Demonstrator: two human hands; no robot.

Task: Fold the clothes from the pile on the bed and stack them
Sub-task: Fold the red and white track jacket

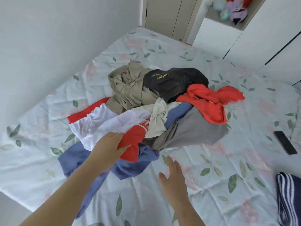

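**Left grip (110, 145) holding red cloth (132, 141) at the near edge of the pile (162, 103)**

Head view. Fingers of the left grip curl round a bunched red cloth, which lies against a white garment (97, 123) with a red waistband. The right grip (172, 178) is wide, with straight fingers and the palm turned down over the bed (228, 160). It holds nothing, and whether it touches the sheet cannot be told.

The pile lies unfolded in the middle of the bed:
- A khaki garment (128, 88) is at the far left.
- A dark grey garment (175, 82) with yellow lettering is at the far centre.
- A red garment (210, 101) on the right lies over a grey garment (198, 128).
- A cream cloth (158, 118) is in the middle.
- A blue garment (76, 159) spills toward the viewer beneath the left forearm.

A dark phone (285, 142) lies on the floral sheet to the right, well apart from the pile. A folded navy striped garment (290, 198) sits at the near right edge of the bed. Beyond the bed stand wardrobe doors (164, 13) and a shelf of soft toys (232, 12).
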